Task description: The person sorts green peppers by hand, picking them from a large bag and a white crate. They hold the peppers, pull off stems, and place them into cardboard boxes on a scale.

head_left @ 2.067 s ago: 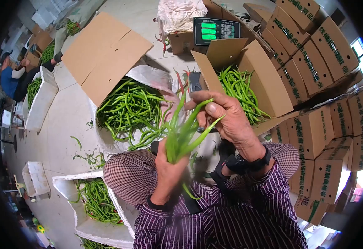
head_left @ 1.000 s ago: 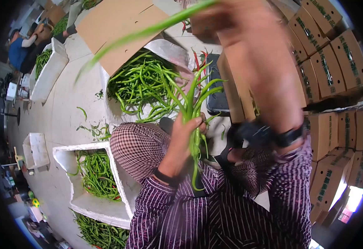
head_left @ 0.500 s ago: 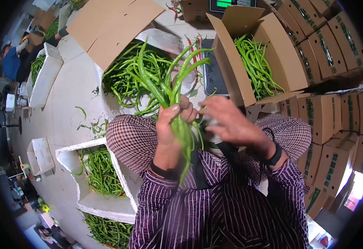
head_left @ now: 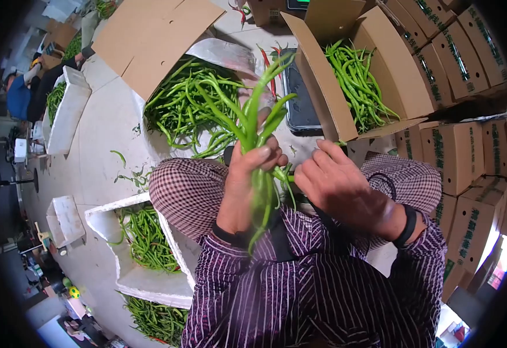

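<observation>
right hand [head_left: 340, 187] back beside peppers [head_left: 246, 129] pointing forward lengthwise

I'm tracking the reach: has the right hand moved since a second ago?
Yes, pulled back: from across the open carton, the right hand has come to the carton's near side.

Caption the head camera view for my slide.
Hands gripping green chillies beside an open carton.
</observation>
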